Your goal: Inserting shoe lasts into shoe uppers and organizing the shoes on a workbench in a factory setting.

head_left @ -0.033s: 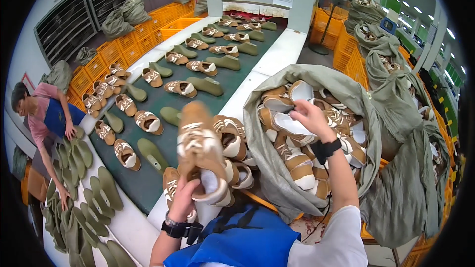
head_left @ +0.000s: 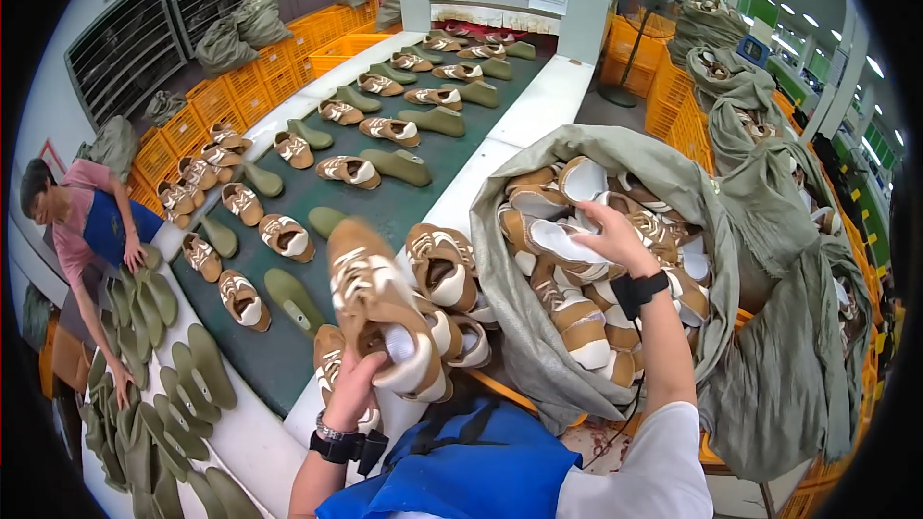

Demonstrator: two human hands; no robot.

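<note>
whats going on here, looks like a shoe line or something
A person in a blue apron stands at a green conveyor belt lined with tan shoe uppers and olive shoe lasts. Their left hand holds a tan and white shoe upper at the belt's edge, beside a small pile of uppers. Their right hand reaches into a big grey-green sack full of the same uppers. Across the belt, a co-worker in pink bends over a spread of lasts.

Matt suede-like shoe uppers (head_left: 380, 303), a coarse cloth sack (head_left: 769, 365), glossy plastic crates (head_left: 663, 106) and a matt belt (head_left: 385, 207).
</note>
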